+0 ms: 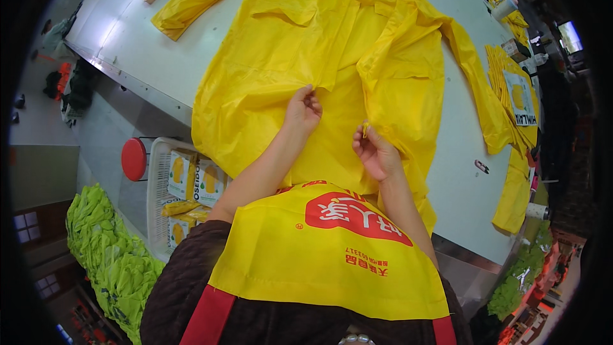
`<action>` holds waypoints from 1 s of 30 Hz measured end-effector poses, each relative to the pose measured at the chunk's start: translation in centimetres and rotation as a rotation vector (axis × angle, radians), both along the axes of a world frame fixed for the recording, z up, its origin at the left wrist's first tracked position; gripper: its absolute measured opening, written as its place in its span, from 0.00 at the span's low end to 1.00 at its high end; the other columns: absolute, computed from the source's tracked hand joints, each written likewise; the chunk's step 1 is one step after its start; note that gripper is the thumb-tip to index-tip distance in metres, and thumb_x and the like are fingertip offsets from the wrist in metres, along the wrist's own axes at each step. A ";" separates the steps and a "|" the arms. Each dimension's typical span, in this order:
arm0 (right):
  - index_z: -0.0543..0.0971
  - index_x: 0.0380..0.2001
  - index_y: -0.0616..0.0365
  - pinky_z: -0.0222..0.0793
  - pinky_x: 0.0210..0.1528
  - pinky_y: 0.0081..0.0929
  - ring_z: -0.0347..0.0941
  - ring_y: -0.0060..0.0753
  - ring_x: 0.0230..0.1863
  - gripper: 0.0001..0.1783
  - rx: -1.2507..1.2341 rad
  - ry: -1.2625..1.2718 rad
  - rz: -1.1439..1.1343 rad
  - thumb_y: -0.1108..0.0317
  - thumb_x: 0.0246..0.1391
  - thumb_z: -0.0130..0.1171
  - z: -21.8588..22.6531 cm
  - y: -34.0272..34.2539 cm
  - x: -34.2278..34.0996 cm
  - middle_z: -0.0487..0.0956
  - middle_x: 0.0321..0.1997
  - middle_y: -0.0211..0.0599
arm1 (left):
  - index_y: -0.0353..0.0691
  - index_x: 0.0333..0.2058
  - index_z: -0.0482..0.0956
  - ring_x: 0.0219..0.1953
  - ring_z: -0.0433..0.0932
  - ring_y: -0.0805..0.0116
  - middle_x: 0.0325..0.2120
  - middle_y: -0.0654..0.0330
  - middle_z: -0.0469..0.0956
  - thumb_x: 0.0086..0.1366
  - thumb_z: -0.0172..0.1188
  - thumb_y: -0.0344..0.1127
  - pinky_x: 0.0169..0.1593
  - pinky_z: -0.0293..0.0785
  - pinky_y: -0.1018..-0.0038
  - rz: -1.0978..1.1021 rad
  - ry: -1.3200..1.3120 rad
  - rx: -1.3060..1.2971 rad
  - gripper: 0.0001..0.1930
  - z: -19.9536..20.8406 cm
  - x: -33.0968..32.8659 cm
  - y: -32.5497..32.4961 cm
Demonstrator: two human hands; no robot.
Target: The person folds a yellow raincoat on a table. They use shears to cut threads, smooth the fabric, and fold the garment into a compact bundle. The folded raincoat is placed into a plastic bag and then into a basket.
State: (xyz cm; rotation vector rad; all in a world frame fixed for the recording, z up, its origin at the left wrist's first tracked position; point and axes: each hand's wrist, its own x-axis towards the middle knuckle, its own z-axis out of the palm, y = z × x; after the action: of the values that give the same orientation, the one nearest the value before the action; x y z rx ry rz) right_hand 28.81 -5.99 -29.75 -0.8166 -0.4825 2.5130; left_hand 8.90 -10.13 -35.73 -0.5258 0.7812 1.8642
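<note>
A yellow raincoat (pixel 255 89) lies spread on the table, its front parted down the middle and its sleeves out to both sides. With fingers curled, my left hand (pixel 304 112) pinches the lower front edge of the left panel. Slightly nearer and to the right, my right hand (pixel 378 153) has its thumb and fingertips closed on the edge of the right panel. A small yellow bit of that edge sticks up between those fingers. The coat's lower part runs down over the table's near edge toward my yellow apron (pixel 319 249), which hides some of it.
A white basket (pixel 156 198) of packaged yellow garments stands at the left, beside a red round stool (pixel 134 159). Bright green garments (pixel 108 255) are heaped at lower left. Folded yellow pieces (pixel 511 89) line the table's right side, near a small cutter-like tool (pixel 481 167).
</note>
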 end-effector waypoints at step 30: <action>0.78 0.32 0.56 0.63 0.29 0.15 0.68 0.19 0.28 0.05 0.455 -0.368 -0.074 0.70 0.50 0.60 -1.6 -1.4 0.3 0.76 0.30 0.26 | 0.38 0.40 0.71 0.43 0.69 0.63 0.36 0.57 0.72 0.59 0.58 0.40 0.44 0.69 0.64 -0.651 -0.198 0.206 0.14 3.2 7.8 -3.3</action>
State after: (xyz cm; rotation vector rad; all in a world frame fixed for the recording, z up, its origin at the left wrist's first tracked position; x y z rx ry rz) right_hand 29.15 -7.36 -31.36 -1.0819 -1.0759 2.0628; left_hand 16.75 -13.41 -32.58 -0.2707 0.5337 1.2466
